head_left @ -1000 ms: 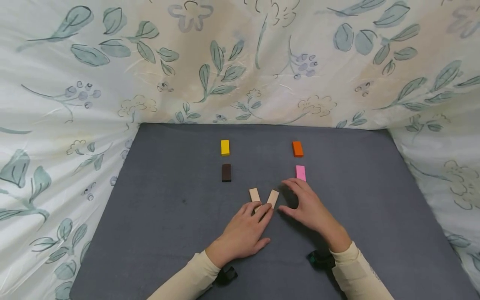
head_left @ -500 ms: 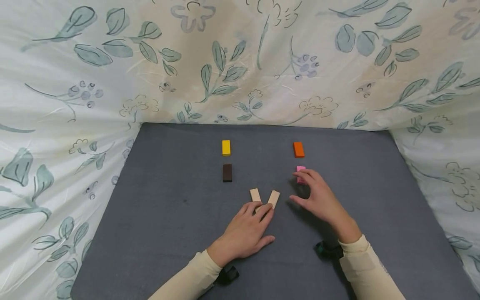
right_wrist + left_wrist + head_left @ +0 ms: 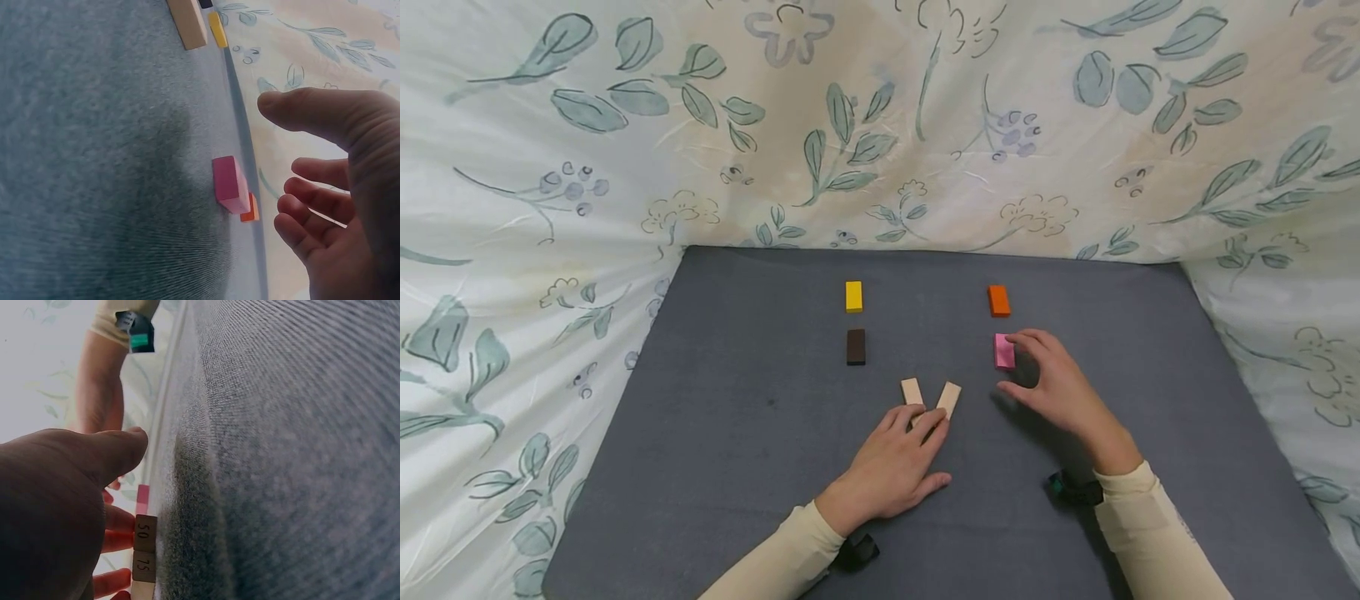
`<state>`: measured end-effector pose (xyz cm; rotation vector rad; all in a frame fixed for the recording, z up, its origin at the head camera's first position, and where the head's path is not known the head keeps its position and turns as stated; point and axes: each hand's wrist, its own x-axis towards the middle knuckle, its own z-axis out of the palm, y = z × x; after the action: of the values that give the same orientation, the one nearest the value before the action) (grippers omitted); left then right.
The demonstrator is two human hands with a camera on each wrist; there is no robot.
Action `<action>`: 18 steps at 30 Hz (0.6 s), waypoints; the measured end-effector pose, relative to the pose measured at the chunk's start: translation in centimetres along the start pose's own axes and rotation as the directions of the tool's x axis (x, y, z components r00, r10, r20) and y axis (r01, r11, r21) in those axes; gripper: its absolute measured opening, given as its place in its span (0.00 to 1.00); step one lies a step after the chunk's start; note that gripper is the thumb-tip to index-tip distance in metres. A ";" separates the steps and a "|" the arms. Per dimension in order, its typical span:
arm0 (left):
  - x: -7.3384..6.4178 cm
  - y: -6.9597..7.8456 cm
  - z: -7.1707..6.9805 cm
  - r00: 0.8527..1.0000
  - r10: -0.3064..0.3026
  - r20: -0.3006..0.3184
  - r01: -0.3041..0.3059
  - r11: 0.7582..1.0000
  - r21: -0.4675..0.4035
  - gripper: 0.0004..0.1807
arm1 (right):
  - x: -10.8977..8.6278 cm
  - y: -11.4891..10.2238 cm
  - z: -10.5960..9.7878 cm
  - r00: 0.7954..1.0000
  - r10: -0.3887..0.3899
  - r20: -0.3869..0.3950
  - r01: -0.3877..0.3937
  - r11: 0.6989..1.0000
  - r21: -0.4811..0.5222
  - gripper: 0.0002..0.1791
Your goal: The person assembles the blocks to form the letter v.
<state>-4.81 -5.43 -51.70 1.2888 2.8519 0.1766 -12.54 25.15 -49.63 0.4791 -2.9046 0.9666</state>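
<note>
Floral fabric (image 3: pixel 925 167) rises beyond and to both sides of a dark grey surface (image 3: pixel 715 400), on which the pink block (image 3: pixel 1002 353) lies. At that block's near right side is the right hand (image 3: pixel 1066 390), thumb and fingers spread well apart, holding nothing. From the head view a fingertip overlaps the block's edge, but the right wrist view shows a gap, so I judge they are not touching.

Left of the pink block and nearer the person, the left hand (image 3: pixel 887 467) has its fingers extended, their tips on a V of one pale block (image 3: pixel 912 390) and a second pale block (image 3: pixel 950 398); it presses rather than grasps. Over the last second the right hand has moved from beside this V to the pink block, while the left stayed put: attention seems to have passed to the pink block, not yet gripped.

Just beyond the pink block sits the orange block (image 3: pixel 999 301); well to its left, the brown block (image 3: pixel 856 347); left and farther, the yellow block (image 3: pixel 853 297).
</note>
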 end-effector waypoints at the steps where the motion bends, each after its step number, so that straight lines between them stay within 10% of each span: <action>1: 0.0 0.0 0.0 1.000 0.000 0.000 0.000 1.000 -0.001 0.41 | 0.1 0.0 -0.1 1.000 -0.002 0.001 0.002 1.000 -0.001 0.42; 18: 0.0 -0.1 0.2 1.000 0.003 -0.028 -0.003 1.000 0.005 0.40 | 1.6 0.8 -1.2 0.998 0.021 0.062 -0.022 1.000 0.013 0.39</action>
<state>-4.85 -5.43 -51.93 1.3022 2.8757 0.1887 -14.38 26.00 -48.95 0.4886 -2.9656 0.9918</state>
